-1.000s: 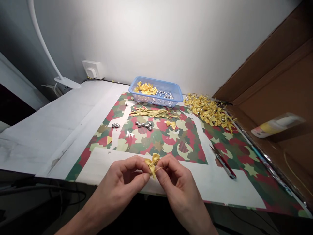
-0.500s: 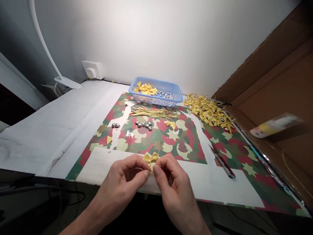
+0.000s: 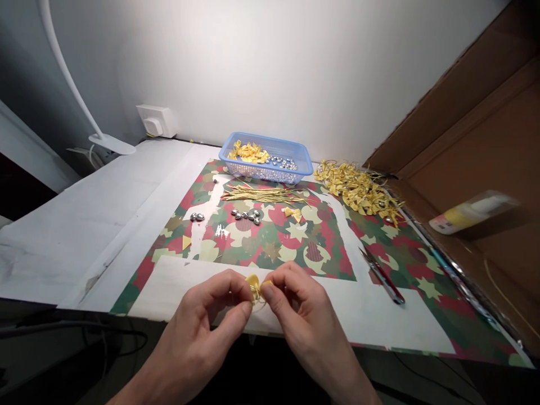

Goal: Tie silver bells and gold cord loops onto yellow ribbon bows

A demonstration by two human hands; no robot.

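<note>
L hand [image 3: 219, 315] & R hand [image 3: 301, 312] pinch yellow bow [image 3: 252, 280] w/ thin cord [image 3: 255, 291] btwn fingertips, abv near edge of counter [image 3: 147, 191]; prob best to keep bow steady, cord snug, w/o crushing.

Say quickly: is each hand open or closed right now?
Left hand: closed, pinching the yellow bow or its cord.
Right hand: closed, pinching the bow's right side.

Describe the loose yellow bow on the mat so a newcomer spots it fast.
Start at the blue basket, back centre, then the gold strands just in front. Nearer still, right of the silver beads, is the loose bow. Unlike the held bow and the yellow pile at back right, it lies alone.
</note>
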